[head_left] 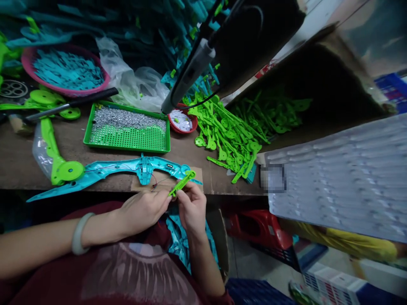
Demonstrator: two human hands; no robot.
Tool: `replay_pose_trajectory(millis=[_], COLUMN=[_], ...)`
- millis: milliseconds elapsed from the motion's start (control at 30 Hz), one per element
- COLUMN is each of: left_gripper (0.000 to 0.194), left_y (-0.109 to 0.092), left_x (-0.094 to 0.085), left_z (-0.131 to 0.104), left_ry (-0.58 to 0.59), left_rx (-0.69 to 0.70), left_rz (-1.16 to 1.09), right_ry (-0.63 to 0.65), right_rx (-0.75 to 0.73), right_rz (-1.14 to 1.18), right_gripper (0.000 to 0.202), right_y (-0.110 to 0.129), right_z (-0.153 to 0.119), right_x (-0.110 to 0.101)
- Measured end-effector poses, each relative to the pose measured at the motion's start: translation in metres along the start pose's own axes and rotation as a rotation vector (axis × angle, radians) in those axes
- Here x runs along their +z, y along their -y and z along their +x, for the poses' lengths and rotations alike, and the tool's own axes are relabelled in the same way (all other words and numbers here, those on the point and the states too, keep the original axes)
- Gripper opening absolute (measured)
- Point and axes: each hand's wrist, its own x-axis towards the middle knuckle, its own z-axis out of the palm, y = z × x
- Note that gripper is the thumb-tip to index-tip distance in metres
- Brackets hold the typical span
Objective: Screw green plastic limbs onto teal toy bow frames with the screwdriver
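Note:
Both my hands meet at the table's front edge. My left hand (144, 209) and my right hand (191, 206) pinch a small green plastic lever (182, 182) between their fingertips, its round end pointing up and right. Just behind it lies a long teal bow-shaped shell (111, 169) with thin wires at its middle, resting partly on a cardboard piece (199, 174). A pale bangle sits on my left wrist.
A green tray of small metal screws (127, 127) lies behind the shell. A heap of green levers (229, 135) spills from a cardboard box at right. A hanging electric screwdriver (187, 76), a small red bowl (182, 120), a pink basin of teal parts (65, 70) stand behind.

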Motion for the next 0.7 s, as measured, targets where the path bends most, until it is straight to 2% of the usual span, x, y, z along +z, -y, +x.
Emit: replay_pose_trajectory(millis=[100,167,200,233,300,367,400,433,467,533,567,600,633,700], left_gripper=[0.041,0.044,0.042,0.036,0.034,0.055,0.064,0.069,0.072,0.067,0.058,0.050,0.045,0.039], left_y=[0.003,0.006,0.007,0.007,0.004,-0.005,-0.011,-0.018,-0.025,-0.038,-0.041,-0.042,-0.040,-0.028], left_x=[-0.016,-0.034,-0.043,-0.051,-0.059,-0.054,-0.046,-0.035,-0.024,-0.004,0.004,0.008,0.009,0.006], left_z=[0.014,0.033,0.044,0.056,0.077,0.092,0.097,0.099,0.100,0.099,0.098,0.098,0.098,0.099], left_ry=[0.208,0.366,0.371,0.303,0.022,-0.229,-0.255,-0.210,-0.104,0.210,0.340,0.401,0.376,0.143], left_rx=[0.005,0.082,0.130,0.172,0.193,0.144,0.102,0.059,0.023,-0.039,-0.087,-0.145,-0.209,-0.298], left_rz=[-0.224,-0.283,-0.249,-0.189,-0.096,-0.159,-0.250,-0.370,-0.506,-0.767,-0.842,-0.856,-0.796,-0.481], right_ry=[0.190,0.322,0.342,0.316,0.146,-0.094,-0.196,-0.268,-0.315,-0.371,-0.399,-0.438,-0.470,-0.459], right_rx=[0.067,0.051,0.006,-0.069,-0.312,-0.613,-0.749,-0.862,-0.946,-1.022,-1.007,-0.947,-0.821,-0.447], right_rz=[0.011,-0.082,-0.145,-0.197,-0.229,-0.182,-0.166,-0.167,-0.180,-0.191,-0.170,-0.128,-0.075,0.020], right_gripper=[0.023,0.021,0.019,0.017,0.015,0.017,0.017,0.016,0.015,0.015,0.014,0.013,0.012,0.012], right_y=[0.007,0.020,0.030,0.041,0.065,0.087,0.097,0.104,0.110,0.115,0.113,0.108,0.100,0.076], right_z=[0.010,0.020,0.026,0.030,0.039,0.045,0.049,0.053,0.058,0.074,0.084,0.095,0.106,0.127], right_x=[-0.015,-0.029,-0.036,-0.043,-0.055,-0.063,-0.066,-0.069,-0.071,-0.079,-0.085,-0.092,-0.100,-0.116])
